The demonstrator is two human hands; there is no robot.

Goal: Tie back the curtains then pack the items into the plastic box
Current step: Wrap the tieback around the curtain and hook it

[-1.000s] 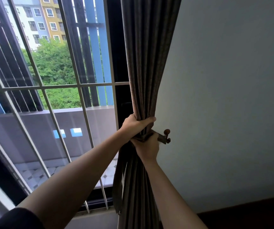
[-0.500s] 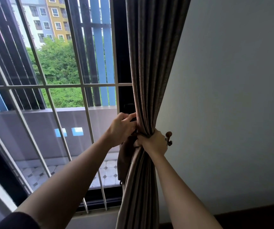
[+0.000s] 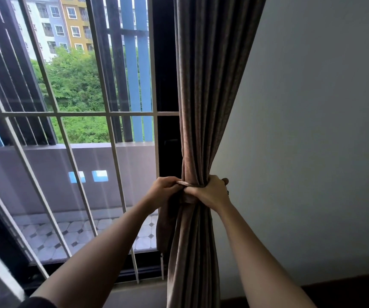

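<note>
A brown pleated curtain [image 3: 205, 96] hangs at the window's right edge, gathered into a narrow waist. A matching fabric tie-back band [image 3: 187, 185] wraps that waist. My left hand [image 3: 162, 192] pinches the band's left end beside the curtain. My right hand [image 3: 210, 193] grips the gathered curtain and the band from the right. Just behind my right hand, a small part of the brown wall hook [image 3: 225, 180] shows. A loose flap of curtain fabric [image 3: 162, 227] hangs below my left hand. No plastic box is in view.
White window bars [image 3: 79, 114] and glass fill the left side, with a balcony wall and tiled floor beyond. A plain white wall [image 3: 312, 130] stands to the right. Dark furniture [image 3: 346, 292] shows at the bottom right corner.
My left hand came off the gathered curtain, moved left and now pinches the band. My right hand rose from below the waist and closed around it, covering most of the hook.
</note>
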